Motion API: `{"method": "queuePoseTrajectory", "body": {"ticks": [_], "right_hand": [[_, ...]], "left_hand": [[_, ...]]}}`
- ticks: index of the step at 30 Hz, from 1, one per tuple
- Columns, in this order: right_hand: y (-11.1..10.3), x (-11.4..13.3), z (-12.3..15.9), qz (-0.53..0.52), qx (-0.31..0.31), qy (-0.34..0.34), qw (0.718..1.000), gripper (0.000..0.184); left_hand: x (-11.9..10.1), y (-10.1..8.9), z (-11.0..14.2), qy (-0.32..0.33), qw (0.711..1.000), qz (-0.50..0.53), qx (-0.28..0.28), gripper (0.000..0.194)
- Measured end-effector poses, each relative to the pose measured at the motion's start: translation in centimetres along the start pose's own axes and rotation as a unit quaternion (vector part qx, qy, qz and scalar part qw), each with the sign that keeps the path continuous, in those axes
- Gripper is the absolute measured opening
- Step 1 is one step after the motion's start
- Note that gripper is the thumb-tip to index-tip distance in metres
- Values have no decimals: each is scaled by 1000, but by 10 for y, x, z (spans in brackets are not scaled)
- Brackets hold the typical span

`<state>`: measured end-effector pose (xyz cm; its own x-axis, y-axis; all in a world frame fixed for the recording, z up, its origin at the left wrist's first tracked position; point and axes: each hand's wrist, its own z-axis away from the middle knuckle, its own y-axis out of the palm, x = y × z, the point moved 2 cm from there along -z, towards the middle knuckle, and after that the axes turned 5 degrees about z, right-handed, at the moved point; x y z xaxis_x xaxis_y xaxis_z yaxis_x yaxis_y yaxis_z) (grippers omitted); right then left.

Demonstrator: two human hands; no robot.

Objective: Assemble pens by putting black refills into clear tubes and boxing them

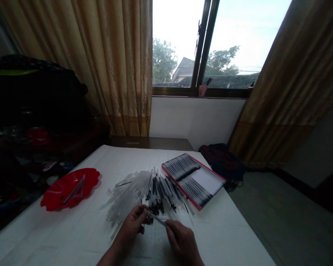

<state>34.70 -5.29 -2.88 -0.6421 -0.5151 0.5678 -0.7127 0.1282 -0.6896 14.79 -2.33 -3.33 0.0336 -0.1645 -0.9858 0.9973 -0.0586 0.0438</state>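
My left hand (133, 224) and my right hand (183, 242) meet near the front of a white table (72, 236). Both are closed on one thin clear pen (157, 219) that spans between their fingertips. Just beyond the hands lies a spread pile of clear pen barrels and black-tipped pens (150, 192). Farther right is a flat pink-edged box (193, 179) with rows of pens laid in it and a bare white patch in the middle.
A red wavy-edged plate (55, 194) with a few thin sticks on it sits at the table's left. Dark clutter fills a surface at the far left. Curtains and a window stand behind; a dark bag (223, 160) lies on the floor at the right.
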Motion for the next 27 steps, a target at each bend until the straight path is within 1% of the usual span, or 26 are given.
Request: {"method": "queuePoseTrajectory", "body": {"ticks": [4, 6, 10, 13, 15, 16, 21, 27], "right_hand": [[0, 2, 0, 32, 53, 9, 998, 26], [1, 2, 0, 49, 70, 12, 996, 24], [3, 1, -1, 97, 113, 6, 989, 20], [4, -2, -1, 116, 148, -4, 982, 21], [5, -5, -1, 119, 160, -11, 980, 20], [6, -6, -2, 123, 165, -14, 979, 19], [8, -9, -2, 152, 186, -26, 970, 18], [5, -2, -5, 185, 203, -40, 961, 16]], "left_hand": [[0, 1, 2, 5, 999, -27, 21, 50], [1, 1, 4, 8, 999, -42, 32, 48], [3, -3, 12, 18, 995, -83, 42, 33], [0, -9, 17, 51, 980, -180, 67, 20], [-1, -12, 19, 65, 967, -231, 82, 18], [-1, -12, 20, 65, 965, -240, 85, 19], [1, -11, 22, 77, 961, -251, 85, 19], [0, -9, 24, 114, 947, -287, 85, 17]]}}
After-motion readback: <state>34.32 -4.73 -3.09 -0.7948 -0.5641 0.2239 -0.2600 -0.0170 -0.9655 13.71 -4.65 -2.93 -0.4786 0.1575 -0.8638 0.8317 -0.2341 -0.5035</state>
